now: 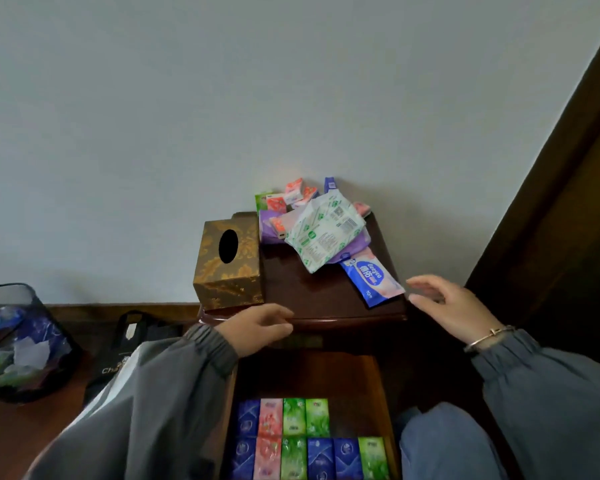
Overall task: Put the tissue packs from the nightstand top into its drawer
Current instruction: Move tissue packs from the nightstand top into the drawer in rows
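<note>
A dark wooden nightstand (312, 292) stands against the wall. A heap of tissue packs (302, 209) in pink, purple and green lies at its back, with a large white-and-green pack (323, 233) on top. A blue-and-pink wipes pack (373, 280) lies at the right front corner. Below, the drawer (326, 379) is pulled out, holding two rows of blue, pink and green packs (309, 438). My left hand (257, 327) hovers at the nightstand's front edge, fingers loosely bent, holding nothing. My right hand (444, 306) hangs open just right of the wipes pack, apart from it.
A gold patterned tissue box (227, 261) stands on the nightstand's left side. On the floor to the left are a black mesh waste bin (18, 344) with wrappers and a black bag (132, 344). A dark wooden frame (551, 220) rises on the right.
</note>
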